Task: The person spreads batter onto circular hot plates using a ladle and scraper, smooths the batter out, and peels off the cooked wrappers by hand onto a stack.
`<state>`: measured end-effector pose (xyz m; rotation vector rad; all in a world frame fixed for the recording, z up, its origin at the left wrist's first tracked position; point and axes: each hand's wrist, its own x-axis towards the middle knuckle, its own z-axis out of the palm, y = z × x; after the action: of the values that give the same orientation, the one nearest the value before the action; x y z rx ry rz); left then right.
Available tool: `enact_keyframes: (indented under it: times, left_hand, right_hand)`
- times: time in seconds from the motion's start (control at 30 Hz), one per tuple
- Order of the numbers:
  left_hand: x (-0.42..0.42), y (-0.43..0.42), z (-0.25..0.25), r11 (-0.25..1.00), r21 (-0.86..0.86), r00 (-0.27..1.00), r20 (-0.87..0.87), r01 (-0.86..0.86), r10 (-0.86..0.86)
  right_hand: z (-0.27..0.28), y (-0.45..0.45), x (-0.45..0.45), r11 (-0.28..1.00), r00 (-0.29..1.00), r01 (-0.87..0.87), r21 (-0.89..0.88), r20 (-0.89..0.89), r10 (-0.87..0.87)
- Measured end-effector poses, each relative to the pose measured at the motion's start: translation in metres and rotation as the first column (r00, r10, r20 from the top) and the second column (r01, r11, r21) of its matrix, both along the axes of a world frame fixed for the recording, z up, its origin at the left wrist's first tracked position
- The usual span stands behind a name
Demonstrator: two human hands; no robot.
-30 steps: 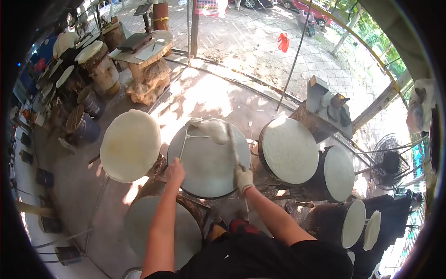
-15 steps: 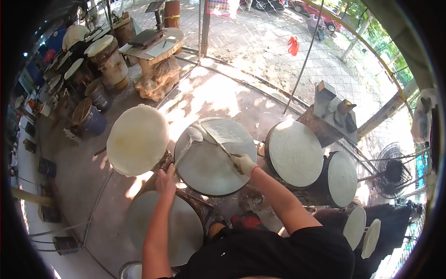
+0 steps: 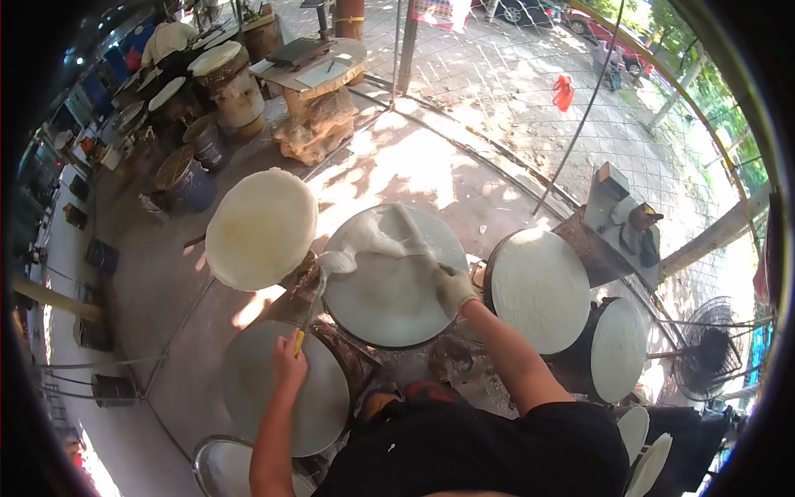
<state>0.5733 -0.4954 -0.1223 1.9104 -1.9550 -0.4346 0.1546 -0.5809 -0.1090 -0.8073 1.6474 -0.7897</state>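
Note:
My left hand [image 3: 289, 364] is closed around the yellow-ended handle of a ladle [image 3: 335, 263], whose pale bowl hangs over the left rim of the middle round griddle [image 3: 389, 311]. White batter [image 3: 370, 238] lies across the far part of that griddle. My right hand [image 3: 455, 290], in a pale glove, grips a long flat batter spreader [image 3: 406, 230], motion-blurred and touching the batter. To the left of the griddle, a pale round flatbread [image 3: 261, 229] lies on another round surface. Nearest my left forearm is a bare grey griddle [image 3: 286, 389].
At right stand more round griddles, two with pale sheets, a front one [image 3: 541, 290] and another [image 3: 619, 349]. A wire-guard fan [image 3: 710, 348] is beyond them. A stone table [image 3: 319, 66] and buckets [image 3: 184, 178] stand far left. Mesh fencing runs behind; another person [image 3: 170, 41] is at far left.
My left hand drew down and back, bringing the ladle from over the batter to the griddle's left rim. My right hand and spreader shifted right as the batter spread. The camera view turned slightly.

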Motion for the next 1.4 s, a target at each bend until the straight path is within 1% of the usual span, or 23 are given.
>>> enact_keyframes:
  times: [0.03, 0.07, 0.17, 0.2, 0.27, 0.3, 0.33, 0.37, 0.43, 0.47, 0.57, 0.63, 0.7, 0.8, 0.87, 0.9, 0.97, 1.0, 1.03, 1.1, 1.2, 1.3, 1.4]
  left_hand:
    - [-0.01, 0.006, 0.0, 0.998, -0.067, 0.998, -0.061, -0.008, 0.004]
    - [-0.019, 0.012, 0.0, 0.991, -0.132, 0.993, -0.121, -0.021, 0.005]
    - [-0.039, 0.021, -0.02, 0.966, -0.251, 0.925, -0.38, -0.07, -0.031]
    - [-0.047, 0.027, -0.009, 0.989, -0.062, 0.826, -0.558, -0.136, 0.079]
    - [-0.065, 0.031, 0.025, 0.936, 0.313, 0.516, -0.781, -0.163, 0.352]
    - [-0.072, 0.031, 0.028, 0.927, 0.327, 0.484, -0.791, -0.184, 0.375]
    - [-0.079, 0.035, 0.031, 0.917, 0.347, 0.454, -0.796, -0.199, 0.4]
    - [-0.086, 0.036, 0.032, 0.907, 0.362, 0.424, -0.802, -0.214, 0.42]
    - [-0.101, 0.041, 0.034, 0.873, 0.419, 0.335, -0.809, -0.248, 0.483]
    - [-0.106, 0.045, 0.034, 0.855, 0.45, 0.289, -0.808, -0.26, 0.513]
    - [-0.118, 0.062, 0.032, 0.835, 0.453, 0.272, -0.8, -0.312, 0.535]
    - [-0.122, 0.073, 0.028, 0.835, 0.448, 0.295, -0.79, -0.32, 0.537]
    - [-0.129, 0.078, 0.026, 0.83, 0.442, 0.327, -0.772, -0.34, 0.545]
    - [-0.148, 0.082, 0.03, 0.801, 0.462, 0.397, -0.7, -0.381, 0.593]
    - [-0.162, 0.082, 0.037, 0.777, 0.493, 0.453, -0.632, -0.391, 0.629]
    - [-0.167, 0.086, 0.028, 0.829, 0.37, 0.595, -0.578, -0.42, 0.559]
    - [-0.173, 0.105, -0.006, 0.904, 0.106, 0.822, -0.384, -0.414, 0.422]
    - [-0.175, 0.115, -0.016, 0.896, 0.163, 0.834, -0.328, -0.413, 0.444]
    - [-0.177, 0.127, -0.022, 0.885, 0.222, 0.846, -0.271, -0.41, 0.46]
    - [-0.188, 0.149, -0.023, 0.867, 0.281, 0.869, -0.165, -0.411, 0.466]
    - [-0.206, 0.174, 0.007, 0.862, 0.284, 0.892, -0.045, -0.421, 0.45]
    - [-0.22, 0.195, 0.02, 0.862, 0.3, 0.904, -0.002, -0.408, 0.429]
    - [-0.231, 0.213, 0.017, 0.877, 0.247, 0.905, -0.004, -0.412, 0.426]
  right_hand:
    - [0.0, -0.003, 0.013, 1.0, 1.0, 0.004, -0.018, 0.001, -0.004]
    - [-0.023, -0.013, 0.023, 0.98, 0.978, -0.168, -0.102, -0.145, 0.153]
    - [0.017, -0.017, 0.008, 0.913, 0.914, -0.393, 0.107, 0.152, 0.376]
    - [0.022, -0.015, -0.005, 0.922, 0.925, -0.369, 0.118, 0.14, 0.352]
    - [0.01, -0.024, -0.032, 0.983, 0.979, -0.176, 0.057, 0.11, 0.169]
    - [0.007, -0.029, -0.037, 0.997, 0.992, -0.077, 0.028, 0.103, 0.074]
    - [-0.001, -0.037, -0.033, 0.999, 0.981, -0.037, -0.02, 0.19, 0.04]
    - [-0.007, -0.046, -0.029, 0.979, 0.966, -0.202, 0.029, 0.168, 0.195]
    - [0.005, -0.056, -0.019, 0.852, 0.86, -0.507, 0.134, 0.151, 0.488]
    - [0.009, -0.052, -0.027, 0.791, 0.809, -0.581, 0.192, 0.247, 0.534]
    - [0.0, -0.042, -0.066, 0.776, 0.799, -0.601, 0.192, 0.145, 0.584]
    - [0.0, -0.063, -0.077, 0.847, 0.856, -0.516, 0.127, 0.117, 0.504]
    - [0.002, -0.082, -0.057, 0.943, 0.93, -0.325, 0.065, 0.202, 0.307]
    - [-0.01, -0.089, -0.032, 0.719, 0.756, -0.654, 0.237, 0.254, 0.604]
    - [-0.023, -0.068, -0.049, 0.637, 0.691, -0.722, 0.27, 0.312, 0.651]
    - [-0.027, -0.059, -0.061, 0.592, 0.656, -0.755, 0.283, 0.34, 0.674]
    - [-0.013, -0.05, -0.107, 0.662, 0.683, -0.726, 0.189, 0.311, 0.661]
    - [-0.009, -0.048, -0.118, 0.692, 0.696, -0.708, 0.141, 0.303, 0.651]
    - [-0.012, -0.063, -0.107, 0.762, 0.838, -0.541, 0.356, 0.155, 0.523]
    - [-0.014, -0.077, -0.119, 0.95, 0.91, -0.291, 0.11, 0.339, 0.239]
    - [0.006, -0.084, -0.061, 0.817, 0.839, -0.538, 0.206, 0.043, 0.542]
    - [-0.007, -0.06, -0.053, 0.541, 0.612, -0.79, 0.287, 0.335, 0.716]
    - [-0.009, -0.047, -0.1, 0.578, 0.593, -0.803, 0.146, 0.284, 0.753]
